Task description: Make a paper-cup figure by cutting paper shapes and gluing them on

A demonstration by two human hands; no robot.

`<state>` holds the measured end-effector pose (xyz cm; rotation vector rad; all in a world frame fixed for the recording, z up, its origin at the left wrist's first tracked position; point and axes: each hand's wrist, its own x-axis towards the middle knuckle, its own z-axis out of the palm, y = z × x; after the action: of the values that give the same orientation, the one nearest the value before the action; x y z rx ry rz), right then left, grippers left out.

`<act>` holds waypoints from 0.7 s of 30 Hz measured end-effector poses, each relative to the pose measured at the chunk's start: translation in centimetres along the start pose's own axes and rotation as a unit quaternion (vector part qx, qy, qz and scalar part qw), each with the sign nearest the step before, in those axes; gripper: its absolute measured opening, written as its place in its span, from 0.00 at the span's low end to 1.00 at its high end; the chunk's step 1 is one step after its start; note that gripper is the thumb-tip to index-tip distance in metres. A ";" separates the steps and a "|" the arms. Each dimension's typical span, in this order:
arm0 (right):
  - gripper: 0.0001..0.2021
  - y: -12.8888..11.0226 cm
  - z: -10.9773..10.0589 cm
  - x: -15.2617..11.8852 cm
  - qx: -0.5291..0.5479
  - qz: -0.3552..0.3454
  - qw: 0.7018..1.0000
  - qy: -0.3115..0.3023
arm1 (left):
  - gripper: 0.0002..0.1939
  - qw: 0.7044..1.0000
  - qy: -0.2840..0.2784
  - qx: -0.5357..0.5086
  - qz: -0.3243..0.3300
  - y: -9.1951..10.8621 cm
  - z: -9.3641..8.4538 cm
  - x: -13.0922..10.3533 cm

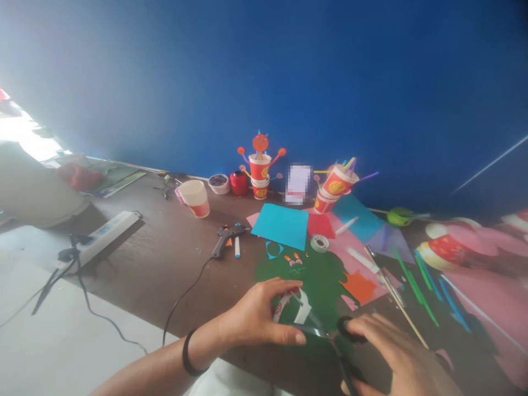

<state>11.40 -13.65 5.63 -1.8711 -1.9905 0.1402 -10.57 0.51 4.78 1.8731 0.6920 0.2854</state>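
My left hand (266, 311) is closed on a cut piece of a paper cup (304, 307), a white ring-like strip with red print. My right hand (391, 346) grips a pair of scissors (330, 336) with black handles, the fingers in the loops. The blades stand apart, one of them running beside my left thumb and close to the strip. Below the hands lies a dark green sheet (268, 269). Small orange and pink paper bits (293, 259) and a blue paper scrap with a round hole (274, 250) lie just beyond.
A glue gun (225, 236), a tape roll (319, 243), a blue sheet (282, 225) and an orange scrap (358, 286) lie around. Decorated cup stacks (259, 168) and a phone (298, 184) stand by the wall. A power strip (107, 236) is at left; straws (414, 286) lie right.
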 end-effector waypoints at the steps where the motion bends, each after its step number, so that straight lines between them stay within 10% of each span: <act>1: 0.19 -0.1 0.0 0.1 0.003 0.001 1.000 -0.005 | 0.42 1.000 -0.002 0.002 -0.002 0.0 0.0 0.0; 21: 0.05 -0.3 -0.2 1.2 0.134 0.096 0.964 -0.206 | 0.41 1.000 -0.011 0.018 -0.004 -0.1 0.0 0.2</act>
<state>11.18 -12.56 6.16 -1.9649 -1.9078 0.8757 -10.45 0.61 4.62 1.9054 0.6941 0.2486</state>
